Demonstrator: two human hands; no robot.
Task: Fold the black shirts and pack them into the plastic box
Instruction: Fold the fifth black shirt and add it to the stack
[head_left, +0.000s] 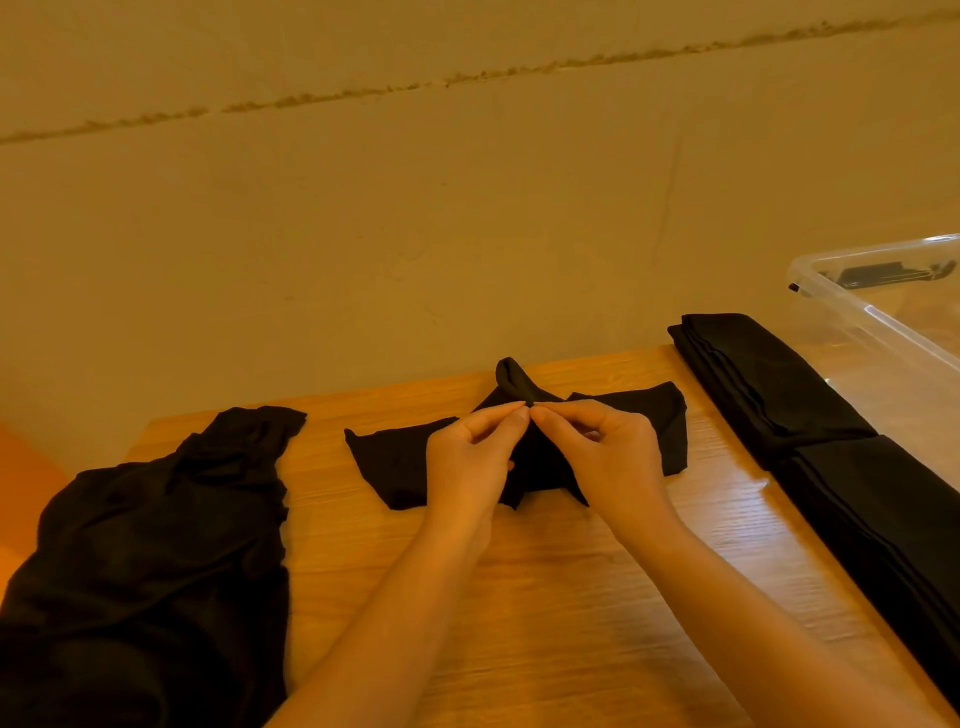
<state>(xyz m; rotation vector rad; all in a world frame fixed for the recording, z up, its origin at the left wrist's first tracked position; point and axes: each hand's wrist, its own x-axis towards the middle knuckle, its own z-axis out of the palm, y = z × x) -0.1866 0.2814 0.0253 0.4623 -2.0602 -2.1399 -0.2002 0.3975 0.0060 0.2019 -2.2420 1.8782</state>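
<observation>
We stood in a plain indoor room, maybe a home, wooden table (545, 597), bare yellowish wall (415, 208), clear storage box (883, 322).

The table (545, 613) is wood with thin lines of grain running across it, and its top is smooth and a little shiny. In the middle of the table lies a small black shirt (400, 467) made of soft, thin, matt cloth. On the left of the table is a crumpled pile of black shirts (156, 561), the same dull cloth, full of wrinkles. On the right of the table are folded black shirts (810, 431), flat and smooth. Past them on the table stands the plastic box (872, 322), clear, hard and glossy. Behind the table the wall (415, 208) looks matt and a bit rough.
</observation>
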